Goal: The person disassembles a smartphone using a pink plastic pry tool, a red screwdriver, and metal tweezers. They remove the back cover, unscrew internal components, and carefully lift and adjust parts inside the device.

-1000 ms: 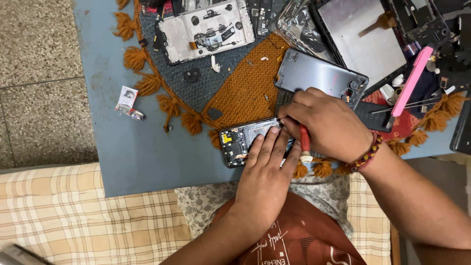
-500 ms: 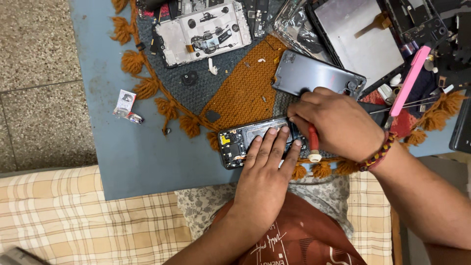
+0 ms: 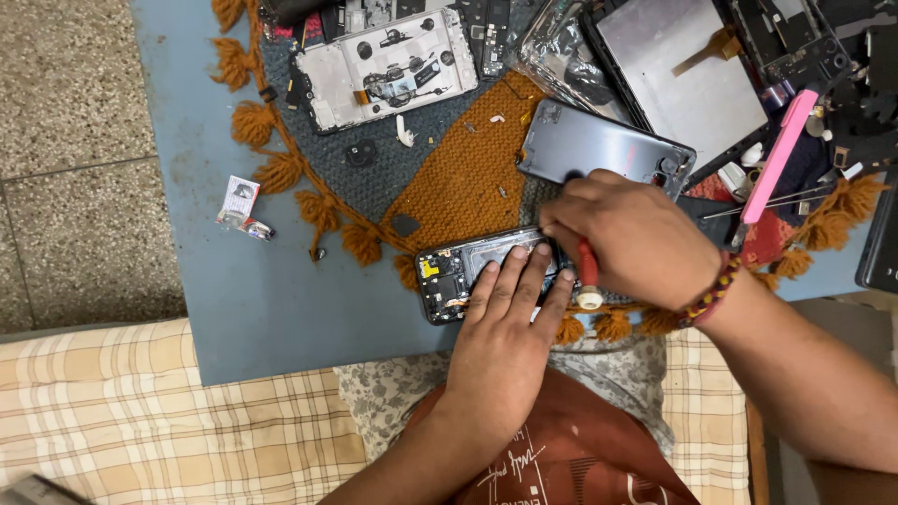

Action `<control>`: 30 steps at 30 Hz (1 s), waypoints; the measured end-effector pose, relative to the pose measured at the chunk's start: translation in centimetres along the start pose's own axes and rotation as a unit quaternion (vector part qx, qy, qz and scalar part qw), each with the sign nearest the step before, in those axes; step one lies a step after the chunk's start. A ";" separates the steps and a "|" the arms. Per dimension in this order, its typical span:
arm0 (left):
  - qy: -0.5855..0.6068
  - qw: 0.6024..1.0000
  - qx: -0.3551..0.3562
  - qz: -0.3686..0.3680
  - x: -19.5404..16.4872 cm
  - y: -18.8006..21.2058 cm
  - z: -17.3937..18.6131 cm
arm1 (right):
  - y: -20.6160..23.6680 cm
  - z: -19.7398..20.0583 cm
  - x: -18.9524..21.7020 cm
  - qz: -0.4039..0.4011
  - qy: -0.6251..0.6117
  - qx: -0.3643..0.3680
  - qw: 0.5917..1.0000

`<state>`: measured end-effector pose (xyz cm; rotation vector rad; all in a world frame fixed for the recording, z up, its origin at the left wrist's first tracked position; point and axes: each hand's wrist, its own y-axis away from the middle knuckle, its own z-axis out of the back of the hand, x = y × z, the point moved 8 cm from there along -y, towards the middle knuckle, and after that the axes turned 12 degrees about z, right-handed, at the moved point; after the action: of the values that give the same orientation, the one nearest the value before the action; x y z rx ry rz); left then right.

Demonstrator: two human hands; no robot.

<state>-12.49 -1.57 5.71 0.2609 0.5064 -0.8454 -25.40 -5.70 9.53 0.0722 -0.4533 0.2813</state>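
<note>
Near the surface's [image 3: 281, 318] front edge, our left hand [image 3: 500, 351] presses flat, fingers spread, on the opened phone [image 3: 458, 271]. Our right hand [image 3: 631, 238] is closed around a red-handled screwdriver [image 3: 587, 271]. The woven tasselled mat [image 3: 468, 178] is crowded; bare blue lies leftward.

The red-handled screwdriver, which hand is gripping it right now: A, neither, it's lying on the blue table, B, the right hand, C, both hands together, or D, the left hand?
B: the right hand is closed around the red-handled screwdriver, its handle sticking out below the fist, while the left hand lies with fingers spread flat on the opened phone.
</note>
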 end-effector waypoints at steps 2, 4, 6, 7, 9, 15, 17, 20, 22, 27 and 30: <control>0.000 1.000 -0.001 0.000 0.0 0.0 0.0 | 0.2 0.1 -0.2 -0.001 0.003 0.002 1.000; -0.001 1.000 -0.002 0.000 0.0 0.0 -0.1 | 0.1 0.0 -0.2 0.005 0.000 -0.003 1.000; -0.004 1.000 0.019 0.005 0.2 0.0 -0.5 | -0.5 -0.7 0.1 0.017 -0.010 -0.015 1.000; -0.005 1.000 0.030 0.008 0.2 0.0 -0.7 | -0.5 -0.9 0.4 0.022 -0.015 -0.023 0.999; -0.001 1.000 0.027 0.006 0.1 0.0 -0.7 | -0.6 -1.3 0.9 0.033 -0.025 -0.039 0.998; 0.012 1.000 0.021 0.008 0.2 -0.1 -0.3 | 0.1 -0.7 -0.2 0.001 -0.017 -0.004 1.000; 0.005 1.000 0.008 0.005 0.1 0.0 -0.1 | 0.6 0.0 -0.7 -0.007 -0.003 0.002 1.000; 0.001 1.000 0.009 0.002 0.0 0.0 -0.1 | 0.7 0.1 -0.7 -0.007 0.002 0.002 1.000; 0.000 1.000 0.015 0.005 0.0 0.0 -0.2 | 0.3 -0.5 -0.5 0.000 -0.011 -0.005 1.000; 0.005 1.000 0.016 0.007 0.1 -0.1 -0.1 | -0.1 -0.9 0.1 0.041 -0.042 -0.050 0.997; 0.007 1.000 0.002 0.001 0.0 0.0 0.1 | 1.0 -0.1 -1.0 0.006 -0.012 -0.021 1.000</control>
<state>-12.44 -1.61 5.83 0.2704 0.5171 -0.8422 -26.53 -4.95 9.03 0.0320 -0.4834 0.2839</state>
